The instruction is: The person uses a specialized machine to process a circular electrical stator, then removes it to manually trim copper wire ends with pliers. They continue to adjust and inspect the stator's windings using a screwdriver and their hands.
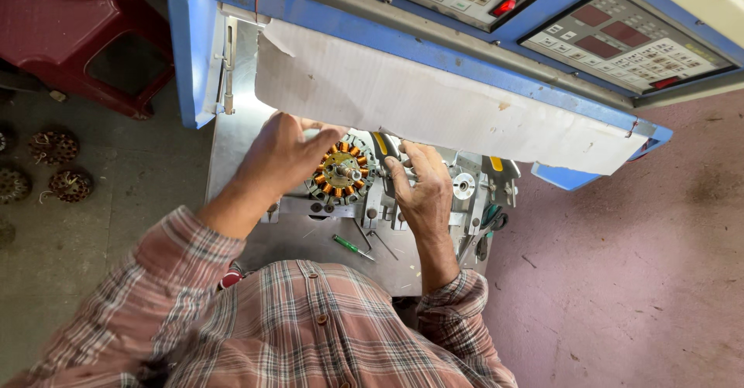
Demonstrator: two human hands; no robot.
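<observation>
A round stator with copper-wound poles (341, 172) sits on the metal fixture (372, 210) of a blue winding machine (434, 55). My left hand (279, 155) lies over the stator's left side, fingers curled on its rim. My right hand (422, 190) is just right of the stator, fingers pinched near a yellow-and-grey machine part (384, 146). What the right fingers hold is too small to tell. A white paper sheet (434, 109) hangs from the machine above both hands.
A green-handled screwdriver (350, 246) and a thin metal tool (380, 242) lie on the steel plate (325, 237). Scissors (487, 225) rest at the plate's right. Control panels (620, 43) sit above. Several wound stators (54, 146) lie on the floor left, near a red stool (85, 47).
</observation>
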